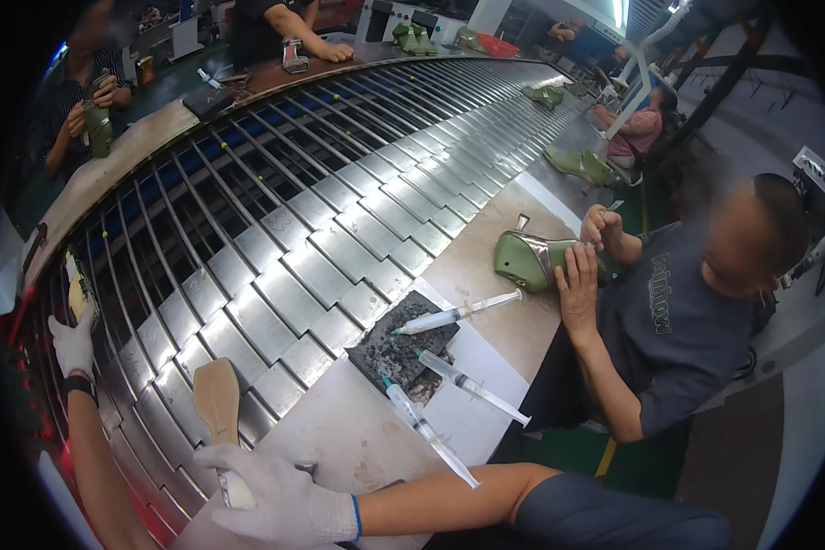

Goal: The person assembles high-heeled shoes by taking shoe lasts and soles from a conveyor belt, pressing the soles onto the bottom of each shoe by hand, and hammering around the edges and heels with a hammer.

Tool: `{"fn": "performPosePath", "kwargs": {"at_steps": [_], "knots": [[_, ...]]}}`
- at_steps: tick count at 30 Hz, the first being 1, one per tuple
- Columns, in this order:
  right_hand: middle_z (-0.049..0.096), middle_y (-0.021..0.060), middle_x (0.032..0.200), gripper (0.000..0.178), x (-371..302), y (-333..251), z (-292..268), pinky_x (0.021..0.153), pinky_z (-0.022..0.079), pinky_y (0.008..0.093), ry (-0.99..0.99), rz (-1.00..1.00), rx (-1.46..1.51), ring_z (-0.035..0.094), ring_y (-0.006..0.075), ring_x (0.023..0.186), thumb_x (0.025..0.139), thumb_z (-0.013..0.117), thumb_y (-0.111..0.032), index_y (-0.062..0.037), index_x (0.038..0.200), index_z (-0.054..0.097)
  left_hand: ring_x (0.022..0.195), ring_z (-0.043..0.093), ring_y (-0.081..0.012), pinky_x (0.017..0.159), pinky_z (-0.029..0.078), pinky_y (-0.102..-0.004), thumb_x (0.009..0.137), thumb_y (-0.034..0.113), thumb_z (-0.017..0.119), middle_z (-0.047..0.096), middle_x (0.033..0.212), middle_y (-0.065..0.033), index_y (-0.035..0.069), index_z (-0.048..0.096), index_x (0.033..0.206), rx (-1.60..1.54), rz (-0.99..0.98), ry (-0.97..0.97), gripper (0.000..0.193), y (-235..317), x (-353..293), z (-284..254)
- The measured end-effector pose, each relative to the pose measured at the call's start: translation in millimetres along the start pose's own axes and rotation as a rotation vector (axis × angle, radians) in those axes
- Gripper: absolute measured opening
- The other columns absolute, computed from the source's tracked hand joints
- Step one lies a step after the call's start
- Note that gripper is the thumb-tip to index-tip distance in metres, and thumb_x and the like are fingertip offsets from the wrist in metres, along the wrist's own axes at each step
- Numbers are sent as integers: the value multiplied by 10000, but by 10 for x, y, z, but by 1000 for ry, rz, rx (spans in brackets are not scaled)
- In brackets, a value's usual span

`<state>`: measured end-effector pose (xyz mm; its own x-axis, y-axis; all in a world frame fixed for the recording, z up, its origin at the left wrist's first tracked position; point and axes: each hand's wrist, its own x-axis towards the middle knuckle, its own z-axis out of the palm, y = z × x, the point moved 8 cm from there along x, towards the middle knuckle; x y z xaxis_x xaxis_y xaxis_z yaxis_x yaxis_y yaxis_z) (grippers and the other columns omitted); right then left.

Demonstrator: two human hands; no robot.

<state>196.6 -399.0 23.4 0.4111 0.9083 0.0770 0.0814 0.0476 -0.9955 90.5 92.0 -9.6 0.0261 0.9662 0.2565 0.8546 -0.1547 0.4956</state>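
My right hand point(280, 500), in a white glove with a blue cuff, grips a tan shoe sole point(217, 399) by its lower end, over the near edge of the slatted metal conveyor point(330, 266). A whitish part of the sole point(237, 491) shows between the fingers. At the far left my left hand point(73, 341), also white-gloved, has its fingers on the lower end of a narrow pale-yellow piece point(81, 291), seen nearly edge-on; its kind is unclear. To the right of the conveyor, several plastic syringes point(472, 385) with green tips rest on a dark, stained block point(403, 344).
A co-worker at the right handles a green shoe point(533, 261) over the worktable point(357, 426). Further green shoes point(577, 165) stand along the conveyor's right side. Across the conveyor, another person holds a green shoe point(98, 128). Bare rods point(192, 211) with gaps line the conveyor's far side.
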Motion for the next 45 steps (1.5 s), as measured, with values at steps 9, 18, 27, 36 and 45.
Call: {"fn": "performPosePath", "kwargs": {"at_steps": [9,18,27,36,45], "knots": [[708,185,1171,502,30,514,340,963,570,442,-227,151,225,722,358,1085,1020,673,-249,-76,1479,570,1428,568,-519,1195,481,-591,900,497,803,508,1604,-297,169,298,1726,211,-187,87,1022,342,205,715],[716,217,1205,370,50,27,154,1019,548,498,-3,-179,34,696,411,1141,1005,624,-219,-67,1342,610,1449,567,-447,1234,433,-480,891,285,813,518,1618,-300,-7,374,1685,-50,115,82,953,-296,-554,-388],[692,214,1327,430,129,-82,65,1127,502,468,-73,-45,-108,652,384,1282,991,673,-335,-59,1321,682,1483,535,-339,1253,409,-440,930,49,758,495,1651,-221,-8,359,1699,-610,145,8,868,-654,-3596,-2234],[736,160,1228,500,-623,-482,240,1039,561,380,-99,41,31,730,256,1156,988,769,-385,-31,1337,711,1473,482,-497,1253,383,-564,673,83,950,459,1605,-285,14,380,1686,41,417,99,1164,-1174,-5380,-3163],[641,259,1356,689,-1497,-583,-128,1082,562,448,69,-467,-416,678,392,1261,906,809,-137,12,1515,522,1229,629,-451,1079,507,-539,904,400,885,628,1349,-254,-35,608,1436,-186,496,443,741,-1043,-5498,-3261]]}}
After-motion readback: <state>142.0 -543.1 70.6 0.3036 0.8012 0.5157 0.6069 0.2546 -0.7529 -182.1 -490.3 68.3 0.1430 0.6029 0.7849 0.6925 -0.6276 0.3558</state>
